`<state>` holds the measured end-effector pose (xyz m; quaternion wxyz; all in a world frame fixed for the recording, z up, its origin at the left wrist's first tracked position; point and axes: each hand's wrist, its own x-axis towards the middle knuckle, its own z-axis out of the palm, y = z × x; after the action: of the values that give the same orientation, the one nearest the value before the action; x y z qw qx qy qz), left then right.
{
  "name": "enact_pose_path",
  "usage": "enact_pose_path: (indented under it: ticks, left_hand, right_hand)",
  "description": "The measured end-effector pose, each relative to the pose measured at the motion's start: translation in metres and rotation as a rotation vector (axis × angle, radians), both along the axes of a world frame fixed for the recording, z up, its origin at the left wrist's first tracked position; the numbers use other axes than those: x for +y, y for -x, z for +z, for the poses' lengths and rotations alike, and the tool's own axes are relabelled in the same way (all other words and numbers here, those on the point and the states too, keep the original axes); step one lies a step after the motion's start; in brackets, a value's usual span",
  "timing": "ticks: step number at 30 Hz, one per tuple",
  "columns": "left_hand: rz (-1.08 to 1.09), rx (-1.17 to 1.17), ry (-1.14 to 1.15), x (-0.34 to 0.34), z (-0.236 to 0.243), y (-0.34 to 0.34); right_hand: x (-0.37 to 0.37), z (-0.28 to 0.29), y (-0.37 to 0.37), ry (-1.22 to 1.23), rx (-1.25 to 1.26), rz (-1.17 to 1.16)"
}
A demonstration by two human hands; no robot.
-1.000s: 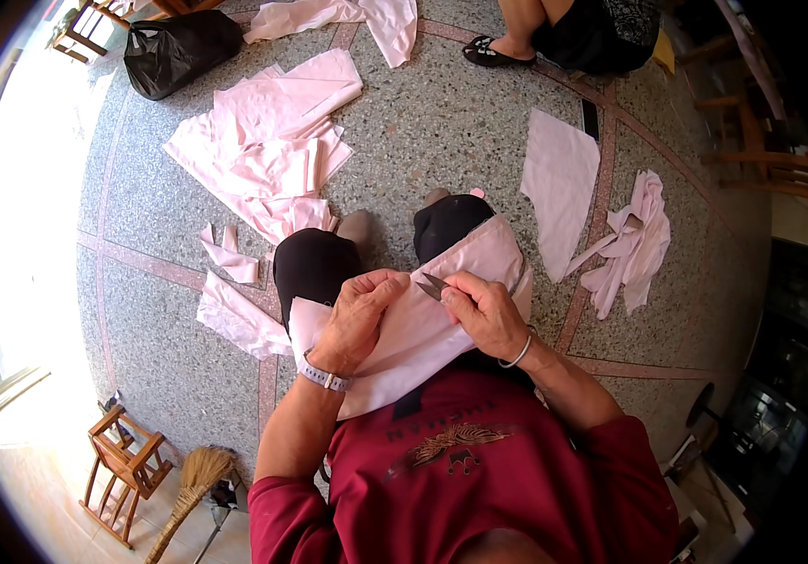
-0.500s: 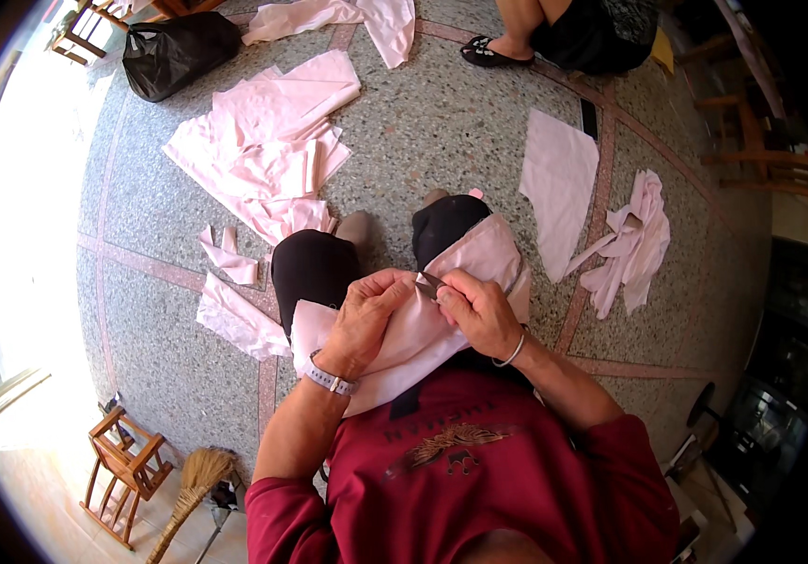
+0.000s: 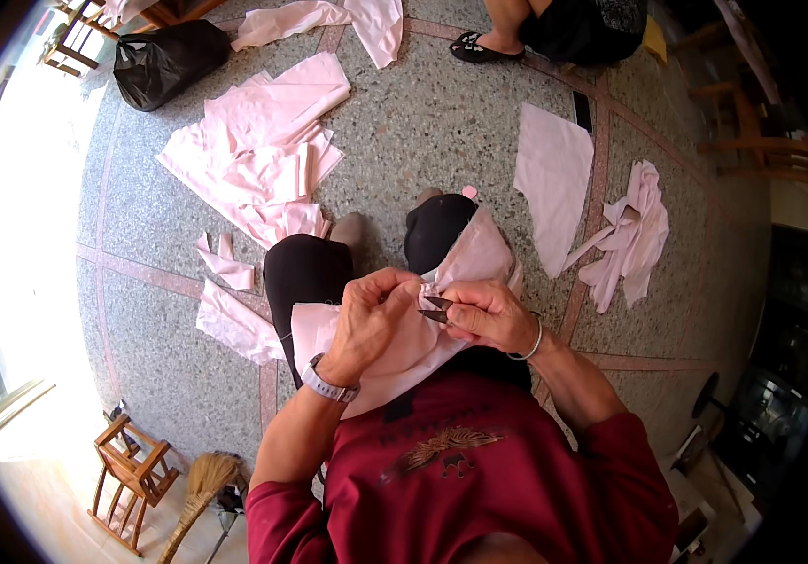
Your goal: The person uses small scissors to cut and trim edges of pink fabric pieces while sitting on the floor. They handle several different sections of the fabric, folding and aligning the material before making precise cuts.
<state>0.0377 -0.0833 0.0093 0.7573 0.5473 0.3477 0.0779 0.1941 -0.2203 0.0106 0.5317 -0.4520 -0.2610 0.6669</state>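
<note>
the snips (image 3: pixel 433 316) have spread, gripped in the right hand (image 3: pixel 493 318); just beside it, the left hand (image 3: pixel 371 315) pinches pink cloth (image 3: pixel 404 355).

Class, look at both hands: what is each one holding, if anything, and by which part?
The right hand grips the dark snips behind their blades; the left hand pinches the pink cloth at a gathered spot near them.

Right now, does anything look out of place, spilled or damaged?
Nothing looks spilled or clearly damaged. The bunched pink cloth on the floor, off to the right, stands out: it lies crumpled and twisted, while the pink panel beside it is spread flat.
</note>
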Motion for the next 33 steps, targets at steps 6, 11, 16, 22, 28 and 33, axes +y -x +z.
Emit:
enact_pose_path:
  ticks: [6,11,16,22,28,33]
  left_hand:
    - [-0.044,-0.003,0.001,0.005,0.015,-0.007]
    - [-0.023,-0.042,-0.041,-0.001,0.007,-0.004]
    - [-0.060,0.065,-0.123,0.009,0.020,-0.007]
    - [-0.020,0.217,-0.053,0.008,-0.009,0.014]
    - [-0.025,0.130,-0.129,0.012,-0.004,0.016]
    - [-0.060,0.117,-0.218,0.013,0.003,0.016]
  right_hand:
    - [0.006,0.028,-0.005,0.024,0.037,-0.049]
    - [0.017,0.019,0.010,-0.097,-0.320,-0.093]
    - [0.004,0.049,0.003,-0.282,-0.137,0.013]
    - [0.009,0.051,-0.033,-0.029,-0.224,-0.105]
    - [0.037,0.022,-0.051,-0.126,-0.840,-0.132]
    - [0.052,-0.001,-0.056,-0.163,-1.101,0.044]
